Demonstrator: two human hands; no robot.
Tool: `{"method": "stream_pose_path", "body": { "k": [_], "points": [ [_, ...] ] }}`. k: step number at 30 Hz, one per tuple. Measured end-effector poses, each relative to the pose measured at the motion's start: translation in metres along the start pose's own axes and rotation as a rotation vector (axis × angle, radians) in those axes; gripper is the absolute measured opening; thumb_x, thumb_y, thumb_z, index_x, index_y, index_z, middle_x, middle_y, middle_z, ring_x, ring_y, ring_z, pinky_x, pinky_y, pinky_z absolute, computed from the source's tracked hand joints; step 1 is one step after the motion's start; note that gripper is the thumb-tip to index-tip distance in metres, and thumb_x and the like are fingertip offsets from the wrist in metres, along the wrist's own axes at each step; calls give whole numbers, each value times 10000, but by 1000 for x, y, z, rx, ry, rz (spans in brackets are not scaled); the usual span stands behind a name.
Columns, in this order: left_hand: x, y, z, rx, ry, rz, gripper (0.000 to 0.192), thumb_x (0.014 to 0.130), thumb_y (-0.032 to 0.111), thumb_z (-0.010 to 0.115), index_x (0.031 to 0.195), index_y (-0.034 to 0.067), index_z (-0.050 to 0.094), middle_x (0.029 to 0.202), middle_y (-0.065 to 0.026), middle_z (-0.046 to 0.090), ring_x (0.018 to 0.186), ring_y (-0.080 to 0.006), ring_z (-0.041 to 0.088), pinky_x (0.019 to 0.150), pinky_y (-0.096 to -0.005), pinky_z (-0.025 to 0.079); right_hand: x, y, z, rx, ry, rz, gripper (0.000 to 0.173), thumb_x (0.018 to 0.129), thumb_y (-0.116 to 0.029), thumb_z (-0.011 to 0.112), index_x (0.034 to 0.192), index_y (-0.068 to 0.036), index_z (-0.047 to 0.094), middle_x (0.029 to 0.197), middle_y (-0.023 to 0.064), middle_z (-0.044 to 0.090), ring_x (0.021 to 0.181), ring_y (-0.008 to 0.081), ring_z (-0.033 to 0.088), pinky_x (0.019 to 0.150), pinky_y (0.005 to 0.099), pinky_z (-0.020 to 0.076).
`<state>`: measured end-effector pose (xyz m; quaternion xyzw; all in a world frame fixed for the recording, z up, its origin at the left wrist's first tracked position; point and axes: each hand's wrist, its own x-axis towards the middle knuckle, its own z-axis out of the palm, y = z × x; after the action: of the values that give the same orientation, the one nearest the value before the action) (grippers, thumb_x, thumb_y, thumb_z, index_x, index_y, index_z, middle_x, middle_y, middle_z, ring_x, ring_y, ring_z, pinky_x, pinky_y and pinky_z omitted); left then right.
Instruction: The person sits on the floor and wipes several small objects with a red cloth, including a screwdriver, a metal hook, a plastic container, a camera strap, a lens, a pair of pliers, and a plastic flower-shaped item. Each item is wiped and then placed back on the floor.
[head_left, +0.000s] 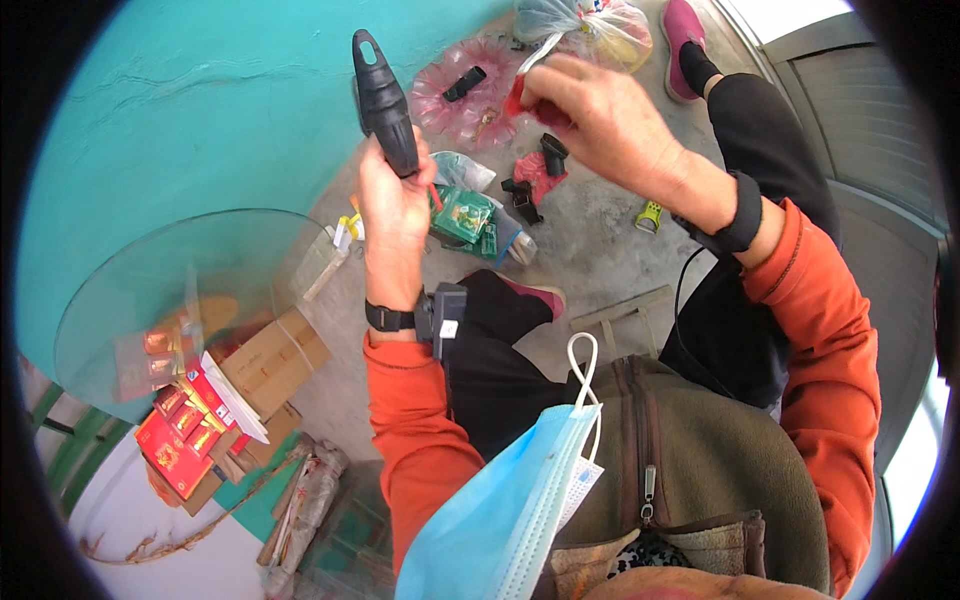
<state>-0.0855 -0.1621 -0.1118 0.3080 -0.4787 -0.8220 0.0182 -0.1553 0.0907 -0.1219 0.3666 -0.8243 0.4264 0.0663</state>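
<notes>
My left hand (396, 180) grips a black plastic tool handle (384, 105) with an oval hole at its upper end; a thin red piece shows beside the palm. My right hand (592, 112), to the right and raised, pinches a small red item (516, 96), blurred and partly hidden by the fingers. Below on the floor, a short black cylinder (465, 83) lies on a crumpled pink plastic bag (442, 97). More black parts (553, 154) rest on and beside a pink cloth or wrapper (537, 177).
Green packets (461, 214) and a yellow-green tool piece (649, 217) lie on the concrete floor. A tied plastic bag (592, 30) is at the top. On the left are a round glass tabletop (187, 300), a cardboard box (274, 360) and red packages (174, 450). A blue face mask (502, 495) hangs close below.
</notes>
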Motion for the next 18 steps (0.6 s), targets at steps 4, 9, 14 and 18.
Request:
{"method": "stream_pose_path", "body": {
  "k": [4, 9, 14, 18],
  "points": [
    [33, -47, -33, 639, 147, 194, 314, 1033, 321, 590, 1116, 19, 609, 813, -14, 596, 637, -115, 566, 477, -290, 450, -6, 12, -13, -170, -91, 1, 126, 889, -39, 705, 995, -93, 663, 907, 83, 679, 788, 321, 710, 634, 417, 551],
    [73, -168, -64, 1576, -22, 5, 482, 1010, 407, 571, 1250, -10, 560, 1133, -353, 697, 1100, -545, 653, 953, -621, 499, -31, 4, -20, -358, -321, -51, 108, 890, -82, 702, 989, -106, 666, 910, 90, 642, 764, 312, 711, 615, 404, 555],
    [80, -239, -80, 1671, -63, 9, 467, 1009, 363, 629, 1315, 24, 536, 1160, -310, 707, 1108, -494, 673, 942, -587, 524, -55, -9, -21, -322, -610, -80, 150, 863, -84, 716, 994, -84, 642, 1012, 99, 634, 812, 280, 734, 653, 382, 579],
    [80, -249, -87, 1696, -92, 61, 421, 999, 309, 670, 1298, 43, 538, 1148, -289, 705, 1093, -489, 672, 925, -577, 530, -63, -14, -24, -338, -679, -126, 193, 839, -71, 720, 1002, -52, 617, 997, 122, 629, 827, 277, 737, 657, 363, 576]
  ]
}}
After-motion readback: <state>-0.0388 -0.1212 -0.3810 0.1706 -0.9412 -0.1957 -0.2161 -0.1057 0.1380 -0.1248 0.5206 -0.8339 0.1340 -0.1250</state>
